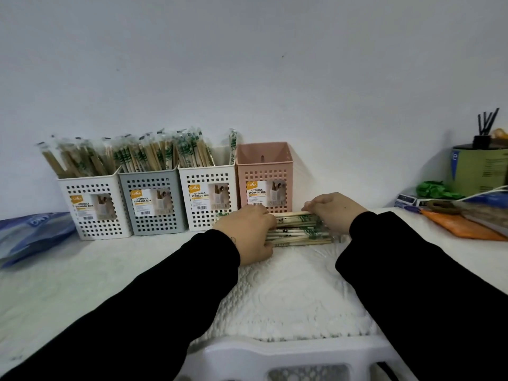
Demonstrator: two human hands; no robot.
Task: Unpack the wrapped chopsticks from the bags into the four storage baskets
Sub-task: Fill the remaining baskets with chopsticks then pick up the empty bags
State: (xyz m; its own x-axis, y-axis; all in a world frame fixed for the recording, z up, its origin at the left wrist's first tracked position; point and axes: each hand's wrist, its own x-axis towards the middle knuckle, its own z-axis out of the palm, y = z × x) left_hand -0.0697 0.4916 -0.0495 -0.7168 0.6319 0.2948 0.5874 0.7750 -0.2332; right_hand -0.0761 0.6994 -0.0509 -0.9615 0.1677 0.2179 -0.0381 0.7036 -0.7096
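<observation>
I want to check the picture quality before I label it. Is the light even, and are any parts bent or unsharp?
Head view: soft, even light, only faint shadows under the baskets; wide-angle lens bends the table edge and the chair; the bundle of chopsticks between left hand and right hand looks slightly soft; no glare.

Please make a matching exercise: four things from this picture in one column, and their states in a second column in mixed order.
1. pink perforated plastic basket
2. grey perforated plastic basket
3. bundle of wrapped wooden chopsticks
4. blue plastic bag

A. lying at the far left of the table
B. held between both hands
C. full of chopsticks
D. apparently empty

Pairs: 1-D, 2-C, 3-B, 4-A
</observation>
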